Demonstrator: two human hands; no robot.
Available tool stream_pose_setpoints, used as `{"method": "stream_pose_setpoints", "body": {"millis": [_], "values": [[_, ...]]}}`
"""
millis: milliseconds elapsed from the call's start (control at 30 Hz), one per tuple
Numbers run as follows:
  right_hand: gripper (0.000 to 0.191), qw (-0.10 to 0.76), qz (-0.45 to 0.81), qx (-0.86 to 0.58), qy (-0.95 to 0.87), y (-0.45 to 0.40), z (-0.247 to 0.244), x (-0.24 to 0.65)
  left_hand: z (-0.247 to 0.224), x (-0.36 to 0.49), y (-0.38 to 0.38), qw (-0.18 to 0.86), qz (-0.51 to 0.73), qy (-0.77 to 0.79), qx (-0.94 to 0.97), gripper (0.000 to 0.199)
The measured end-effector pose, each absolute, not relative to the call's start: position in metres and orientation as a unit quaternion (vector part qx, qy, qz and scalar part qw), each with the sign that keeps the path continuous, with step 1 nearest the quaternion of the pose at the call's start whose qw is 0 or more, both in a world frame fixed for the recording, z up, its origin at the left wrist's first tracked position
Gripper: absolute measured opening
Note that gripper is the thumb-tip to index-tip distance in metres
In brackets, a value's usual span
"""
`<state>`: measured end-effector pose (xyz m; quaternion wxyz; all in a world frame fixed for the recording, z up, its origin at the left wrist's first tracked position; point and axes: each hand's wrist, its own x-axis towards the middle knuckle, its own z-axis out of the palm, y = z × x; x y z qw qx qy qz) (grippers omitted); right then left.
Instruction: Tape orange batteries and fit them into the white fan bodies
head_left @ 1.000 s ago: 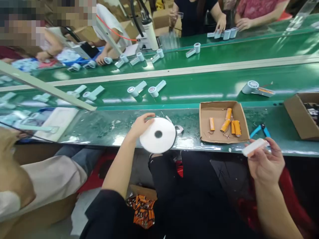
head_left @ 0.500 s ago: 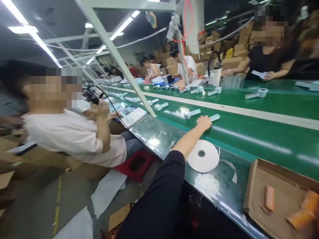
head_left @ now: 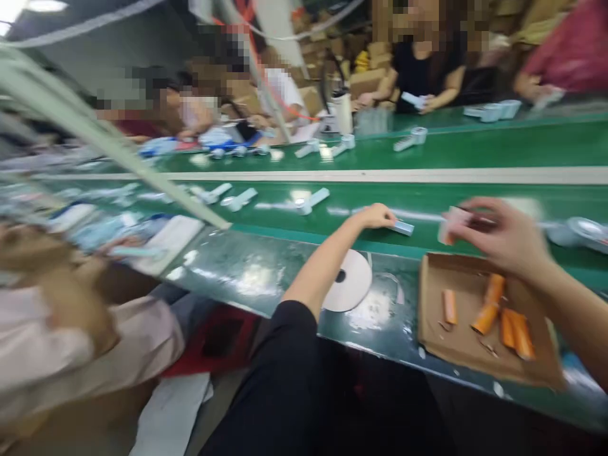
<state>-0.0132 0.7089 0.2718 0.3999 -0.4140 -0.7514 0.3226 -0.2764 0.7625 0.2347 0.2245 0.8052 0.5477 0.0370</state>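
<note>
My left hand (head_left: 379, 216) reaches over the green conveyor belt, its fingers closed on a light-blue handled piece (head_left: 403, 228); the piece's other end is hidden under the hand. Coming in from the right, my right hand (head_left: 510, 237) is closed on a small white and orange piece (head_left: 452, 226), blurred, held between thumb and fingers above the far edge of a cardboard tray (head_left: 427, 304). Orange cylindrical batteries (head_left: 491, 304) with thin wires lie in this tray. Another light-blue handled piece (head_left: 312, 201) with a round head rests on the belt left of my left hand.
A white tape roll (head_left: 354, 285) lies on the bench beneath my left forearm. A slanted metal post (head_left: 142, 171) rises at the left. A co-worker (head_left: 57, 316) sits beside me on the left; others work across the belt. At the right is a blurred round-headed piece (head_left: 582, 233).
The view has swung right. My right hand has come into view with the white and orange piece. My left hand stays on the light-blue piece, now turned more sideways.
</note>
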Motion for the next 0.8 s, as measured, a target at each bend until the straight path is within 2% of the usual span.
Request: {"method": "stream_pose_setpoints", "body": {"millis": [133,267,567,800], "values": [[0.027,0.280,0.307,-0.453,-0.789,0.745,0.255,-0.033,0.209,-0.278,0.781,0.236,0.099,0.565,0.784,0.036],[0.018,0.197,0.205,-0.464,-0.839,0.778,0.235,-0.065,0.201,-0.270,0.779,0.234,0.127,0.607,0.749,0.030],[0.025,0.204,0.175,-0.395,-0.879,0.783,0.222,-0.049,0.207,-0.259,0.778,0.244,0.143,0.621,0.731,0.023],[0.028,0.268,0.166,-0.425,-0.849,0.782,0.202,-0.039,0.206,-0.252,0.778,0.258,0.141,0.614,0.733,0.025]]}}
